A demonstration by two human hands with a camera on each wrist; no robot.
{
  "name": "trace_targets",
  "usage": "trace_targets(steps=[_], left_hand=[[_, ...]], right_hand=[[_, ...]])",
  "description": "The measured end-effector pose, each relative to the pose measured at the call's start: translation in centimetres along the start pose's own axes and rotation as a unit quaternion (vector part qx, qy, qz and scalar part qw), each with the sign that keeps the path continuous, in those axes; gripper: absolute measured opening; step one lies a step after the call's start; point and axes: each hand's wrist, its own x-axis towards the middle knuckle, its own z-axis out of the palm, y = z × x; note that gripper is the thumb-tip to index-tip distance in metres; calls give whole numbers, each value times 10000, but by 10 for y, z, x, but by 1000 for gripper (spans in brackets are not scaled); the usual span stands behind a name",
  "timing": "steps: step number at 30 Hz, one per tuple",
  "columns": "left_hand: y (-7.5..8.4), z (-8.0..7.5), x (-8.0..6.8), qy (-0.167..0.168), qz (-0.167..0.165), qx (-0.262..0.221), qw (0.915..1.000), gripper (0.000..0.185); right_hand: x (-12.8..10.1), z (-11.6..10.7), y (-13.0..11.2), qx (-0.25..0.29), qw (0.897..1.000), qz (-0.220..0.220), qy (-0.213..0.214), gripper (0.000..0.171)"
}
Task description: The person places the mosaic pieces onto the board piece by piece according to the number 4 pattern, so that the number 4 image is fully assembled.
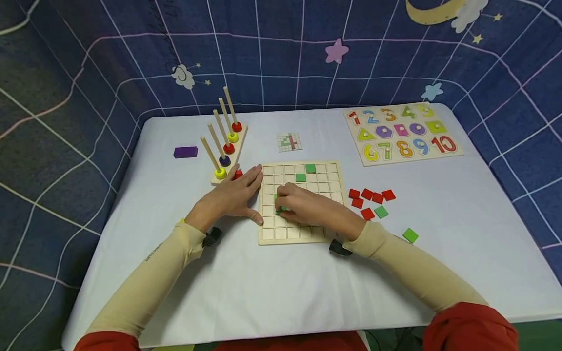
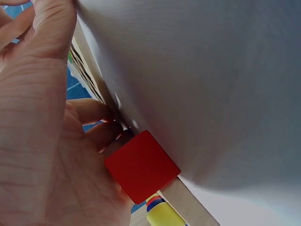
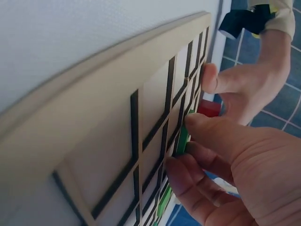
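The right hand [image 1: 307, 207] curls its fingers round a small green square tile [image 3: 181, 141], seemingly pressing it into a left-hand cell of the pale wooden grid board [image 1: 303, 234], while the left hand [image 1: 230, 197] lies flat, fingers straight, against the board's left edge.

number puzzle [image 1: 401, 134]: far right of the surface [image 1: 272, 282]
peg rack [image 1: 226, 146]: left, with coloured rings
purple block [image 1: 185, 152]: beside rack
pattern card [image 1: 289, 142]: centre back
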Motion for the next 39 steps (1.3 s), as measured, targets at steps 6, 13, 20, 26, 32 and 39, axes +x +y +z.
trace_targets(steps=[6,13,20,26,32,39], left_hand=[[-1,1,1,-27,-22,17,10000,136],[-1,1,3,14,6,6,10000,135],[0,1,3,5,-9,9,10000,136],[-1,1,2,-39,-35,2,10000,137],[0,0,0,17,-27,-76,10000,137],[0,1,0,38,29,-92,9999,136]], right_hand=[[4,2,-3,158,9997,206,41,4],[4,0,-5,136,9994,329,31,9],[1,0,-4,282,9991,280,124,9],[-1,0,-5,389,9989,245,74,8],[-11,-5,-6,228,9996,179,48,7],[-48,-18,-1,131,9976,301,613,14]])
